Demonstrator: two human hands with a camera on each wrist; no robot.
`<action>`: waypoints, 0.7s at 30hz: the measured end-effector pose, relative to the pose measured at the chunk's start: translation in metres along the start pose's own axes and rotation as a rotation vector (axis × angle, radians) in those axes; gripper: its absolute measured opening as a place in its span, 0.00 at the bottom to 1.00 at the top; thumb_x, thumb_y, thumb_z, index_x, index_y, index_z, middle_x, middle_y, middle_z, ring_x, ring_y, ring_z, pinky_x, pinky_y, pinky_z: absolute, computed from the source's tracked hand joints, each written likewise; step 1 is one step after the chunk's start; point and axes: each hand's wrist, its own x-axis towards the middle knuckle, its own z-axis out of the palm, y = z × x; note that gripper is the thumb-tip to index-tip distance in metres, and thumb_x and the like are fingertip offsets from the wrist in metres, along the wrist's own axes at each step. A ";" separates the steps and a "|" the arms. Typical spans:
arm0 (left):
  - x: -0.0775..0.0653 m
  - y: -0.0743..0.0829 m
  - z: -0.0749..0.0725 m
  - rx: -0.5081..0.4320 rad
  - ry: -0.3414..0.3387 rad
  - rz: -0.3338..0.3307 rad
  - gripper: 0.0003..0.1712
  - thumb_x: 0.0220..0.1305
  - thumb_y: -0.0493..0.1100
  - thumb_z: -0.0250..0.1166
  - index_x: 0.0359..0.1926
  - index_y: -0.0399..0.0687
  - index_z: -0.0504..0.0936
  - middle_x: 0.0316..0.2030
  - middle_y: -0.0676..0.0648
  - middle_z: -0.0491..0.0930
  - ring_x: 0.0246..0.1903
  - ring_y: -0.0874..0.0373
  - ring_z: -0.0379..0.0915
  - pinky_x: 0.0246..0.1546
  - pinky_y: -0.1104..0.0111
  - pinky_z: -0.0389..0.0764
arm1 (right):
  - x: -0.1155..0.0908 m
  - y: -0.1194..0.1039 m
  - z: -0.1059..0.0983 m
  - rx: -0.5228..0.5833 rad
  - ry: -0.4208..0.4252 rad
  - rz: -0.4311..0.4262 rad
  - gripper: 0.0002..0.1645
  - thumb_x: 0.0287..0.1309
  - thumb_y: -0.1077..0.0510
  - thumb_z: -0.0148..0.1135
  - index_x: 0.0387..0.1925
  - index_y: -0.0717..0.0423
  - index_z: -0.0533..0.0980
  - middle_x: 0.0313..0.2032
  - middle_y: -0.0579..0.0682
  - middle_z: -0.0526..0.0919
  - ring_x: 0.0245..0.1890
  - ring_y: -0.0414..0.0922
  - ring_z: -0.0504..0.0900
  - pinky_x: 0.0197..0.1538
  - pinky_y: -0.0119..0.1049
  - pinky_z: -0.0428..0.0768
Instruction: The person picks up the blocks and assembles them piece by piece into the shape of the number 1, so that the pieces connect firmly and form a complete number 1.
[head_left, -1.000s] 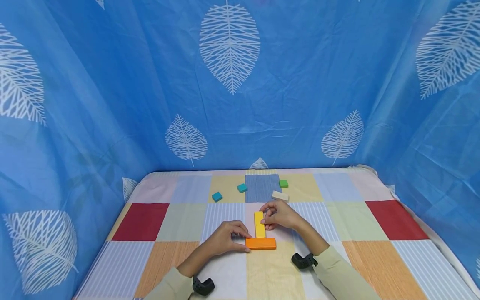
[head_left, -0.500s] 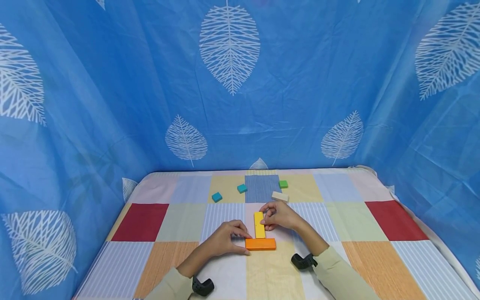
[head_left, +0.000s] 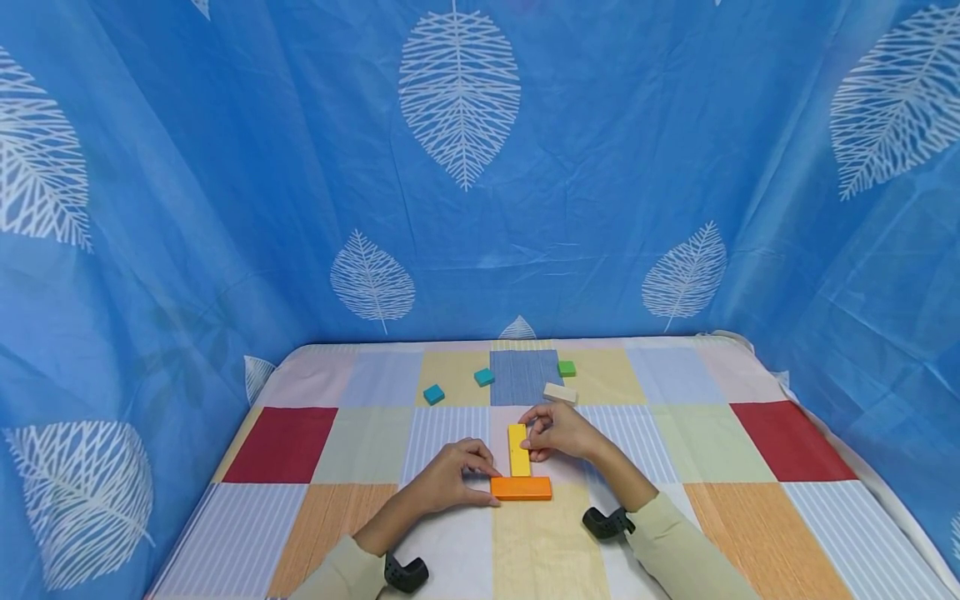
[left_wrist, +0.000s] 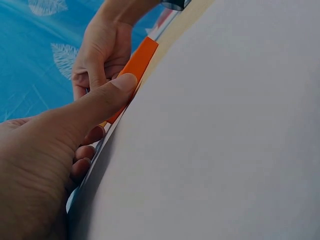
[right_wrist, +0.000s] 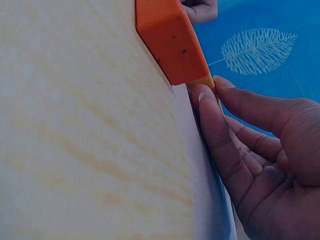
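An orange rectangular block [head_left: 521, 489] lies crosswise on the patchwork cloth. My left hand [head_left: 450, 477] pinches its left end, index finger at the far edge and thumb at the near edge. In the left wrist view, the thumb presses the side of the orange block [left_wrist: 145, 57]. Behind it a yellow block [head_left: 518, 450] lies lengthwise, its near end against the orange block's far side, so the two form an upside-down T. My right hand [head_left: 564, 429] pinches the yellow block from the right, its fingers curled. Only a sliver of the yellow block [right_wrist: 204, 81] shows in the right wrist view.
Farther back lie two small teal blocks [head_left: 433, 394], a cream block [head_left: 560, 392] and a small green block [head_left: 567, 367]. A patchwork cloth [head_left: 360, 442] covers the table. Blue leaf-print curtains [head_left: 570, 167] hang behind and at both sides.
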 end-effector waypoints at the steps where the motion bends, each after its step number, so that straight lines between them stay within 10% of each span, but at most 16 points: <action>1: 0.000 0.000 0.000 0.001 0.001 0.001 0.18 0.48 0.51 0.83 0.40 0.52 0.92 0.38 0.61 0.80 0.41 0.67 0.73 0.45 0.70 0.77 | 0.000 0.000 0.000 0.000 0.000 -0.002 0.21 0.58 0.67 0.71 0.52 0.71 0.76 0.25 0.56 0.82 0.23 0.49 0.86 0.31 0.41 0.85; 21: -0.001 0.000 0.000 -0.005 0.013 0.012 0.18 0.47 0.50 0.84 0.39 0.53 0.92 0.38 0.60 0.80 0.41 0.66 0.74 0.46 0.69 0.78 | -0.001 0.000 0.000 0.000 -0.012 -0.010 0.22 0.59 0.68 0.70 0.53 0.72 0.76 0.26 0.58 0.83 0.24 0.49 0.86 0.31 0.41 0.85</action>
